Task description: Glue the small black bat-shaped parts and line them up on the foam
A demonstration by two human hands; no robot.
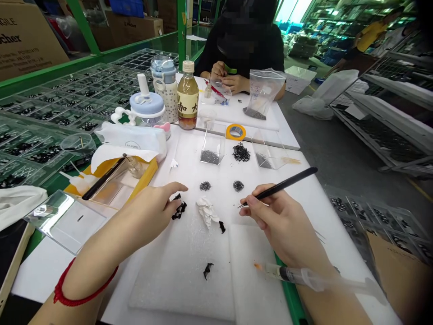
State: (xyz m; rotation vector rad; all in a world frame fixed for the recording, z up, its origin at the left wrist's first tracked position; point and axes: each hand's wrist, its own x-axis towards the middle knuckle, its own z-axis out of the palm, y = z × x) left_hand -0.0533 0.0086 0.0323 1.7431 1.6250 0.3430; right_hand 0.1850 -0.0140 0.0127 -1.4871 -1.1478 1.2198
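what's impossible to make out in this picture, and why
All in the head view:
Black parts: their number, partly covered by the left hand.
Tweezers: whether the tips hold anything, too small to tell.
Syringe: its plunger end, blurred.
Clear bag: its handwriting, too small and blurred.
Cardboard box: some lettering, cut off by the left edge.

From my end it looked like a small-parts workshop: rows of compartment trays (101, 104), cardboard boxes (27, 52), shelving racks (380, 85), plus a co-worker (211, 56) across the desk (313, 210).
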